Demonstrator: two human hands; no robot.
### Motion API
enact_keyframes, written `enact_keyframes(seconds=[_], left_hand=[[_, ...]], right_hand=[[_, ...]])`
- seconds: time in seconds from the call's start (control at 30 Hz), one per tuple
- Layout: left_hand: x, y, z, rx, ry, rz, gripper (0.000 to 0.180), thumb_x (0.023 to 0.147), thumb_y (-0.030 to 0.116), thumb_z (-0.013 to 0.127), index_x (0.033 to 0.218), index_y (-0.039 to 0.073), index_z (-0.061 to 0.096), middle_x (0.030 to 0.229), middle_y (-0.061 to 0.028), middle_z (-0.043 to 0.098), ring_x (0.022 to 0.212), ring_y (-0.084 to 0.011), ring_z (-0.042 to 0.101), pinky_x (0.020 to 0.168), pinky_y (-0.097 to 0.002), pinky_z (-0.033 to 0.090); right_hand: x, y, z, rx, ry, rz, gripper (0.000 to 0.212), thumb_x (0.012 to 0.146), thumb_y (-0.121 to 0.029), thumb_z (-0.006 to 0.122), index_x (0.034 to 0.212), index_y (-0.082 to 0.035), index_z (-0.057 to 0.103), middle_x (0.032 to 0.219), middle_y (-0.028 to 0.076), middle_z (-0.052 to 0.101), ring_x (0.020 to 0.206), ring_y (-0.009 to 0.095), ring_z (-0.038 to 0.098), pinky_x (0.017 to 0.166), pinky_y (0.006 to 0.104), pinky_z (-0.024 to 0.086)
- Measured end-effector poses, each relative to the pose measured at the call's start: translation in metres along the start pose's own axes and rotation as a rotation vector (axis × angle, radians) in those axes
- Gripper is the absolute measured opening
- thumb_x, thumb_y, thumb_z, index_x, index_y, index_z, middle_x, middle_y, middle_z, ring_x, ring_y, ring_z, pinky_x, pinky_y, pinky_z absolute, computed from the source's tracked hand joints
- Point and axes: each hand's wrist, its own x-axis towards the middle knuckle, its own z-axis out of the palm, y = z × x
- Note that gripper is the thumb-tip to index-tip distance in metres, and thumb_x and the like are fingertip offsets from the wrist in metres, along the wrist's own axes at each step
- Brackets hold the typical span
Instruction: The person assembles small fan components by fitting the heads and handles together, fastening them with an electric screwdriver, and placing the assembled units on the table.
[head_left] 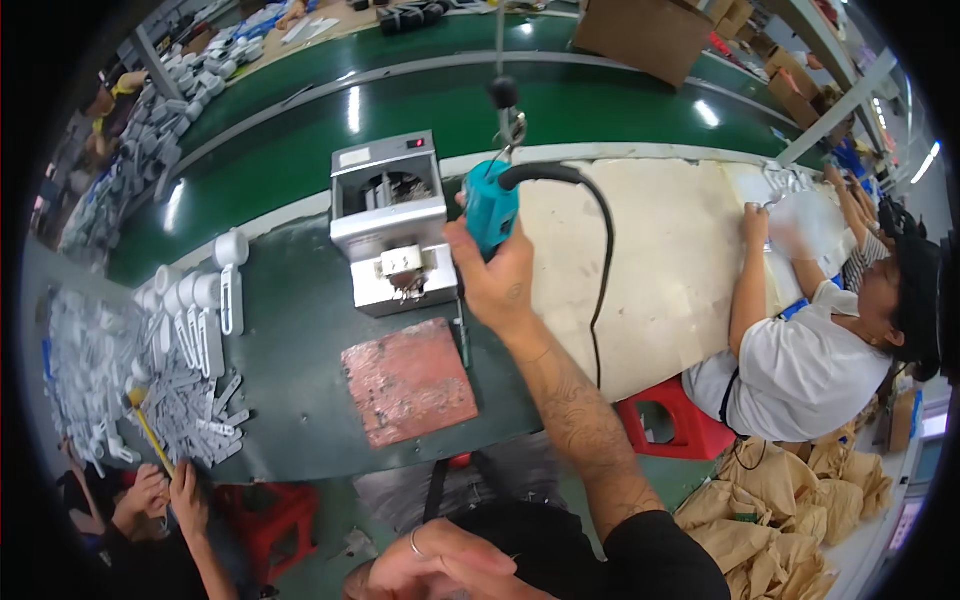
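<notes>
Teal corded tool (488, 205) partly hides right hand (500, 280) gripping it.

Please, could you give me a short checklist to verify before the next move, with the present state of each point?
1. Right hand grips the teal power tool: ok.
2. Black cable away from the silver machine: ok, curving down to its right.
3. Machine's red display lit: ok.
4. Tool's working end undamaged: cannot tell, it is not visible here.
5. Left hand at the reddish pad: not ok, it is near the body.
</notes>
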Motion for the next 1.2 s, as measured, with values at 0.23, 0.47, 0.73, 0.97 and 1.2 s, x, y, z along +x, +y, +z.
enact_keyframes(seconds=[0.23,0.47,0.73,0.97,1.2], left_hand=[[-0.006,-0.004,-0.009,-0.022,-0.148,0.218,0.084,0.081,0.040,0.086,0.136,-0.011,0.048,0.093,-0.0239,0.066,0.072,-0.0273,0.066,0.064,-0.0351,0.056],[0.021,0.001,-0.014,0.185,-0.292,0.397,0.074,0.102,0.054,0.052,0.138,-0.008,0.036,0.085,-0.0221,0.064,0.057,-0.0236,0.063,0.072,-0.0493,0.058],[0.051,0.011,-0.046,0.184,0.252,0.318,0.051,0.106,0.020,0.035,0.142,-0.016,0.038,0.134,-0.0442,0.051,0.049,-0.0183,0.060,0.049,-0.0241,0.047],[0.051,0.008,-0.052,0.241,0.267,0.334,0.043,0.101,0.006,0.046,0.140,-0.013,0.044,0.132,-0.0361,0.058,0.049,-0.0120,0.054,0.047,-0.0217,0.043],[0.050,-0.001,-0.049,0.426,0.371,0.337,0.039,0.092,-0.007,0.061,0.130,-0.009,0.054,0.091,-0.0137,0.070,0.050,-0.0050,0.049,0.048,-0.0189,0.040]], right_hand=[[-0.002,-0.007,0.011,0.042,-0.030,0.019,0.036,0.093,-0.023,0.074,0.114,0.000,0.056,0.077,0.007,0.063,0.067,0.015,0.060,0.064,0.0297,0.049],[-0.004,-0.002,0.006,0.057,-0.018,0.013,0.036,0.093,-0.023,0.074,0.115,-0.001,0.056,0.078,0.007,0.063,0.067,0.016,0.059,0.064,0.0297,0.049],[0.000,-0.003,0.006,0.024,-0.022,0.004,0.038,0.094,-0.024,0.074,0.115,0.000,0.055,0.078,0.007,0.062,0.068,0.016,0.058,0.064,0.0302,0.048],[-0.002,-0.003,0.004,0.013,-0.030,0.007,0.038,0.094,-0.024,0.074,0.116,0.000,0.055,0.078,0.007,0.062,0.067,0.016,0.058,0.063,0.0301,0.048],[-0.003,0.002,0.008,-0.023,-0.012,-0.025,0.037,0.092,-0.024,0.076,0.114,-0.001,0.056,0.078,0.008,0.063,0.067,0.018,0.060,0.063,0.0321,0.049]])
